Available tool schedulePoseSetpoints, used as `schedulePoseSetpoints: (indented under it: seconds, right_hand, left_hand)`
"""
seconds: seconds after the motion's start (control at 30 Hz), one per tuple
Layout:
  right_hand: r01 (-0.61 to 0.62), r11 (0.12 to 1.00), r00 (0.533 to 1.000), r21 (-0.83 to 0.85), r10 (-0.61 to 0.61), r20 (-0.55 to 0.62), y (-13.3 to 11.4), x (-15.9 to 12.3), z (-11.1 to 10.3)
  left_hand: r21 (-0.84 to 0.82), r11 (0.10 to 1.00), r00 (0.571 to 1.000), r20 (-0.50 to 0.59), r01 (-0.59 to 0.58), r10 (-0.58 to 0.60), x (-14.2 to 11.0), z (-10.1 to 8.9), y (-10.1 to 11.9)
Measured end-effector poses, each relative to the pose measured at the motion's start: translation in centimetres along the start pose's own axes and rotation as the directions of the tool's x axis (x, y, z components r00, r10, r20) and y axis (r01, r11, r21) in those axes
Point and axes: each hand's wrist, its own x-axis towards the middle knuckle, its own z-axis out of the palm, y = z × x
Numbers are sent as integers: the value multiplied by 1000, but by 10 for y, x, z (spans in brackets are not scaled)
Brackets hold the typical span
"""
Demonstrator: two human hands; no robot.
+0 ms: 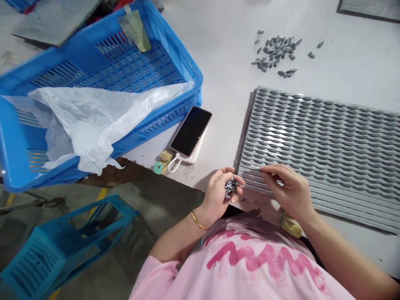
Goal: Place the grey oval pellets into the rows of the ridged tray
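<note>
My left hand (221, 187) is closed round a handful of small grey oval pieces (231, 188), at the table's front edge beside the tray's near left corner. Over the near left part of a grey grooved tray (350, 204), my right hand (286, 185) has its thumb and forefinger together in a pinch. What lies between those fingertips, if anything, is too small to make out. Rows of the same pointed oval pieces (312, 137) fill most of the tray's grooves. Toward the front, several grooves hold no pieces. A loose pile of these pieces (278, 50) lies beyond the tray.
Left of my hands, a phone (191, 131) with a white cable lies on the white table (225, 62). A blue plastic basket (103, 62) with a crumpled clear bag (93, 121) overhangs the table edge. Below stands a blue stool (59, 246). Another grey tray (371, 8) sits far right.
</note>
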Motion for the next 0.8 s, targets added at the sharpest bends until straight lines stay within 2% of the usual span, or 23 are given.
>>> schedulePoseSetpoints:
  seconds: [0.07, 0.13, 0.33, 0.47, 0.6, 0.8]
  right_hand:
    - [219, 957, 975, -190, -224, -7, 8, 3, -1]
    - [340, 890, 938, -304, -343, 47, 16, 6, -1]
    - [461, 696, 873, -551, -467, 141, 22, 12, -3]
    - [519, 608, 837, -601, -505, 212, 20, 14, -7]
    - [516, 651, 847, -557, -484, 220, 22, 16, -8]
    - [380, 813, 922, -442, -370, 113, 23, 15, -7]
  left_hand:
    - [7, 1000, 1000, 4, 6, -6, -2, 0, 0]
    - [15, 1000, 999, 32, 20, -21, -3, 2, 1]
    - [17, 999, 998, 56, 39, -40, -2, 4, -1]
    - [18, 999, 998, 48, 39, -40, -1, 5, -2]
    - [30, 999, 999, 39, 27, -28, -1, 6, -4]
    - [25, 1000, 1000, 16, 11, -12, -3, 8, -4]
